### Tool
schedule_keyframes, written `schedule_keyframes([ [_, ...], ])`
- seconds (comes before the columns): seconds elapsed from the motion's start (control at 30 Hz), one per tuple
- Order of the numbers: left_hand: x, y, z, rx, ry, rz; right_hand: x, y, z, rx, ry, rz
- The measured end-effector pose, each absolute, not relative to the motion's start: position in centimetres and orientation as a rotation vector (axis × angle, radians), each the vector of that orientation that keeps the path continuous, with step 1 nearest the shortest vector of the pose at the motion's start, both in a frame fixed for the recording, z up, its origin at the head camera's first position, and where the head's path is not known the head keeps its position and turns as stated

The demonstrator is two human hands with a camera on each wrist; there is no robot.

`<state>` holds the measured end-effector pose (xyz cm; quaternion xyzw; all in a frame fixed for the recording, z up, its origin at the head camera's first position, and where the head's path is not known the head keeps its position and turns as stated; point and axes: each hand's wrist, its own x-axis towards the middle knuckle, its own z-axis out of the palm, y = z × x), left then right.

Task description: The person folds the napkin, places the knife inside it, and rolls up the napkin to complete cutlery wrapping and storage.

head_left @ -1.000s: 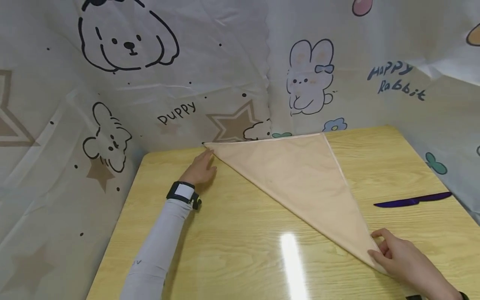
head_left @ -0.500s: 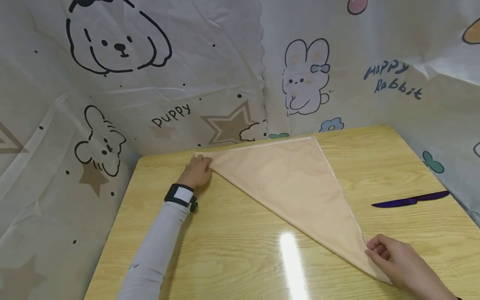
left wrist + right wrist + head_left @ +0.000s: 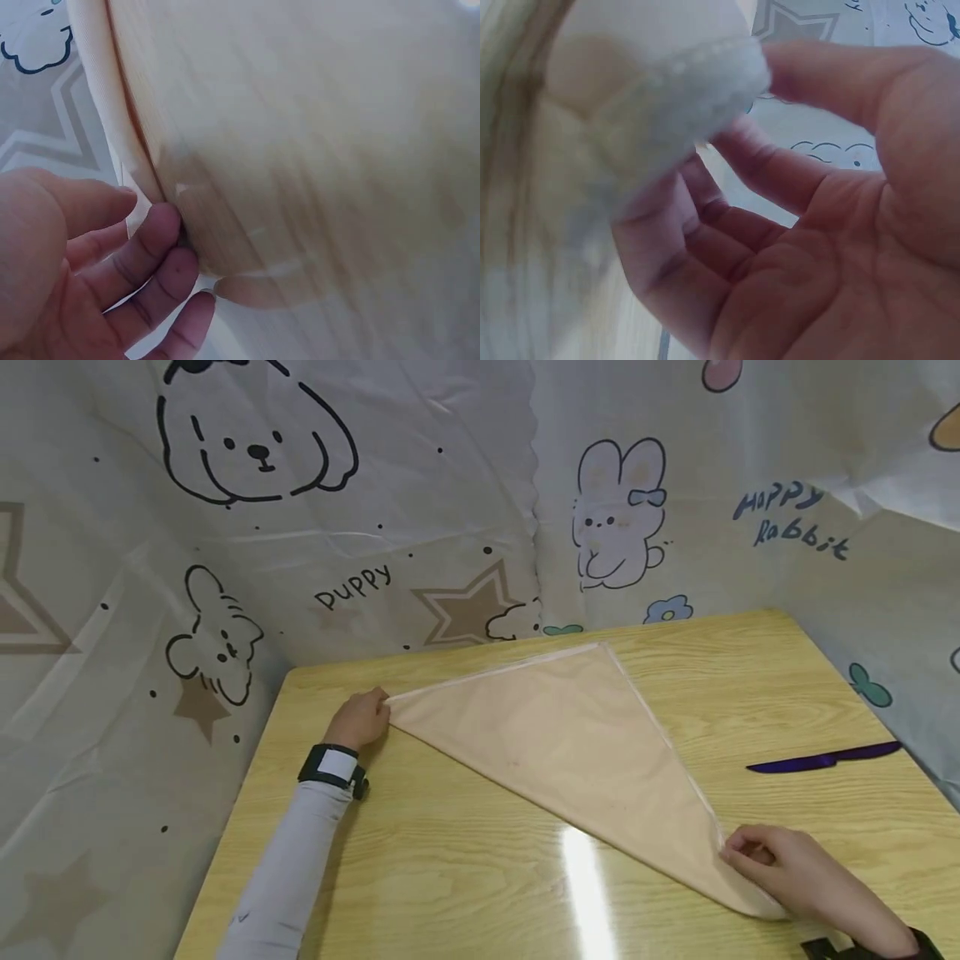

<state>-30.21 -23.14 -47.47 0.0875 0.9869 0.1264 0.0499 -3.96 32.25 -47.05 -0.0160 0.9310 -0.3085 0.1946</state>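
A peach-coloured cloth (image 3: pixel 540 743), folded into a triangle with pale edging, lies across the wooden table. At its left corner, my left hand (image 3: pixel 360 720) pinches the tip. The left wrist view shows that hand's thumb and fingertips (image 3: pixel 165 225) gathered at the cloth's folded edge (image 3: pixel 94 67). My right hand (image 3: pixel 783 868) grips the right-hand edge close to the lower right corner, which curves beside the palm. In the right wrist view, thumb and index finger hold the hem (image 3: pixel 705 82), blurred close to the camera.
A purple knife (image 3: pixel 823 758) lies on the table (image 3: pixel 450 860) to the right of the cloth, beyond my right hand. Printed curtains (image 3: pixel 450 493) with cartoon animals stand around the table's back and sides.
The left hand has taken hold of the left corner and drawn it nearer and leftward. The cloth's far corner has shifted left and closer; the right hand has moved slightly left with its edge.
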Motion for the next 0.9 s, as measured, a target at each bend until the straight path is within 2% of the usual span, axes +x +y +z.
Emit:
schedule_keyframes([
  [0.33, -25.9, -27.8, -47.6, 0.103, 3.072, 0.433, -6.2, 31.8, -47.6, -0.142, 2.83, -0.794],
  [0.57, -20.3, -30.4, -47.7, 0.184, 3.096, 0.488, -9.5, 32.2, -46.3, -0.212, 2.942, -0.87],
  [0.9, -12.0, -30.9, -46.5, 0.015, 2.961, 0.664, -11.3, 32.9, -46.1, -0.294, 2.987, -0.918],
])
